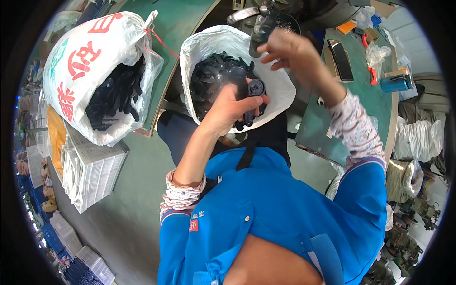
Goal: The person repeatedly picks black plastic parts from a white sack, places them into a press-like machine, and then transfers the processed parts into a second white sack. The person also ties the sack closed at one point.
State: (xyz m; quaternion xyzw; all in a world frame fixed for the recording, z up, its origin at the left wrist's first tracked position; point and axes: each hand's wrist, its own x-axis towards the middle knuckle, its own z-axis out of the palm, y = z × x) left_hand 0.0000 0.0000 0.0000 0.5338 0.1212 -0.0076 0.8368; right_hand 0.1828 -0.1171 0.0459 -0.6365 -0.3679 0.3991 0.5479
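My left hand [233, 108] is closed around black plastic parts with a round, cap-like end [256, 87], over the mouth of a white woven sack. Many similar black pieces [209, 78] lie in this sack [281, 97], whose rim is rolled outward. My right hand [295, 53] is raised over the sack's far right edge, blurred by motion. Its fingers are bent and apart, with nothing visible between them. Close to its fingertips stands a dark machine part [262, 33] with a metal lever [243, 15]. What lies under my left palm is hidden.
At left, a tilted white sack [102, 35] full of black pieces rests on a green table [167, 19] and a white crate [102, 175]. The green bench [327, 128] at right holds a phone [340, 60], red-handled tools [372, 75] and a blue cylindrical container [395, 83].
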